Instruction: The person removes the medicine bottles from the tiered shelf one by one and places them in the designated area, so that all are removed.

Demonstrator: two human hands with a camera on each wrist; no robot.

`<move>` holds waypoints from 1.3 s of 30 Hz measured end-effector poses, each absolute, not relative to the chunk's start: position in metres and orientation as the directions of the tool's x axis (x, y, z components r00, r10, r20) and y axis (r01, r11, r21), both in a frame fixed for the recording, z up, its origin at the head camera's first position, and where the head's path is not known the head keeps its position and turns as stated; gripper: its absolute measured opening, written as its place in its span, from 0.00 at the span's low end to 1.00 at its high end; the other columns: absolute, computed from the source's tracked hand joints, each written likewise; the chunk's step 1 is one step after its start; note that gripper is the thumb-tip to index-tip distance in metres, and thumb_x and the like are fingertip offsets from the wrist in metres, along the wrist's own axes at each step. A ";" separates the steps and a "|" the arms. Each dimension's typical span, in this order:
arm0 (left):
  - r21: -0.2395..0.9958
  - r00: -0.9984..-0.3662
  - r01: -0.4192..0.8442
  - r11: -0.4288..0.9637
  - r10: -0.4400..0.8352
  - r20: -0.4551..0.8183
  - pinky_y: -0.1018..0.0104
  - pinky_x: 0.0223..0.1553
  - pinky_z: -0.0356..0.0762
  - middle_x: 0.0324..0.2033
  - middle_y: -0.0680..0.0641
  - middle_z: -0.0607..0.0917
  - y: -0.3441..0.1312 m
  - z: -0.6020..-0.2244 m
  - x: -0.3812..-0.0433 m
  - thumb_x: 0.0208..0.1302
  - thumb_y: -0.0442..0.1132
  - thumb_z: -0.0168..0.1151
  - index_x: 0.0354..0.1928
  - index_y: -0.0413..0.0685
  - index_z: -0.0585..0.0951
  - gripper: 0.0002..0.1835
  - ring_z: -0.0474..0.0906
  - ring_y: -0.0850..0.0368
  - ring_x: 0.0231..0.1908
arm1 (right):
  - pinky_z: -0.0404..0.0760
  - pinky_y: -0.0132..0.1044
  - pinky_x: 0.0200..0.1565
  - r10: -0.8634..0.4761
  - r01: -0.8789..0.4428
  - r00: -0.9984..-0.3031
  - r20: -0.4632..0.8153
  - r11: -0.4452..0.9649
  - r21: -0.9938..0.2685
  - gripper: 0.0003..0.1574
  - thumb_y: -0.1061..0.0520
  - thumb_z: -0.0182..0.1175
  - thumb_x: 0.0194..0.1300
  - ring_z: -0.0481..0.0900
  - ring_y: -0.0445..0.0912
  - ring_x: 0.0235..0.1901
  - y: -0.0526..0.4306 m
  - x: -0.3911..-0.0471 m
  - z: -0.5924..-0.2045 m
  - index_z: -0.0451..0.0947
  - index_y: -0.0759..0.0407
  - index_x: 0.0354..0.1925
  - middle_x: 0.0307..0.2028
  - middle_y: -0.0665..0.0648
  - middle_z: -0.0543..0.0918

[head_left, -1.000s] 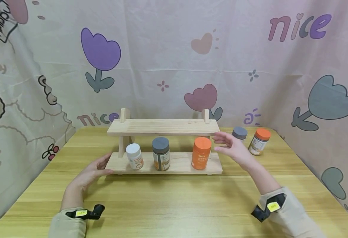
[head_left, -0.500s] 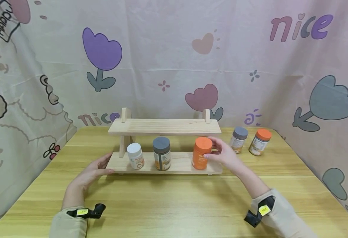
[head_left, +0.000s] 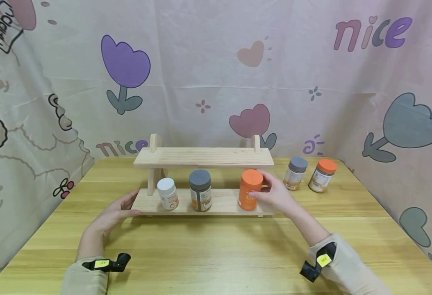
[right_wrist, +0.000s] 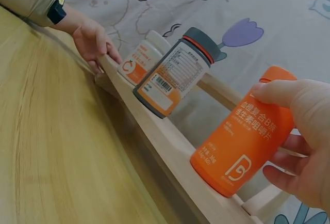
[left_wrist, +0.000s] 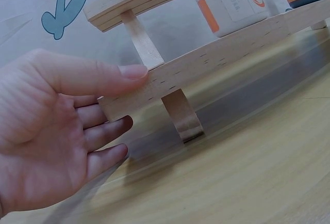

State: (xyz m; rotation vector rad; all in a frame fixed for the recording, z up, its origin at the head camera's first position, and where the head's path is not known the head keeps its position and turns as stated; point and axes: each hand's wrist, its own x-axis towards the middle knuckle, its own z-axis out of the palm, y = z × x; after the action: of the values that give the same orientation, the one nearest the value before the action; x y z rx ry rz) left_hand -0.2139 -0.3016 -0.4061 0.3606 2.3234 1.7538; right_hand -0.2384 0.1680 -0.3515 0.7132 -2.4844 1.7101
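A two-tier wooden shelf [head_left: 219, 200] stands on the table, with three supplement bottles on its lower board. My left hand [head_left: 114, 211] holds the left end of that board; in the left wrist view the thumb lies along the front edge and the other fingers reach around the end. At the right side of the board, my right hand [head_left: 275, 194] grips an orange bottle [right_wrist: 242, 131], thumb on its front and fingers behind it. The orange bottle is upright on the board. A dark grey-capped bottle [head_left: 200, 190] stands mid-board, and a small white bottle [head_left: 167, 194] toward the left.
Right of the shelf on the table [head_left: 216, 254] stand a grey-capped bottle [head_left: 295, 174] and an orange-capped bottle [head_left: 323, 176]. The upper board [head_left: 205, 156] spans above the lower one. A patterned curtain [head_left: 194, 61] hangs behind the table.
My right hand has moved left from beside the shelf's right end and taken hold of the orange bottle. The left hand stays on the board's left end.
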 end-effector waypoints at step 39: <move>0.959 -0.950 0.079 0.272 0.312 -0.010 0.86 0.48 0.61 0.68 0.29 0.41 -0.300 -0.404 -0.213 0.59 0.33 0.60 0.70 0.30 0.41 0.45 0.39 0.32 0.66 | 0.73 0.25 0.45 -0.165 -0.321 -0.947 0.275 0.465 -0.825 0.37 0.57 0.62 0.60 0.74 0.47 0.48 0.243 -0.224 -0.338 0.60 0.66 0.63 0.53 0.67 0.74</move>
State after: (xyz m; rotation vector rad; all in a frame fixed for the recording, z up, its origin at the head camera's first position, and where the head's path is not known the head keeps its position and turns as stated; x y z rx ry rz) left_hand -0.2132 -0.3004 -0.4045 0.3658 2.3411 1.7475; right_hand -0.2240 0.2427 -0.3382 0.4270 -2.5513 1.4891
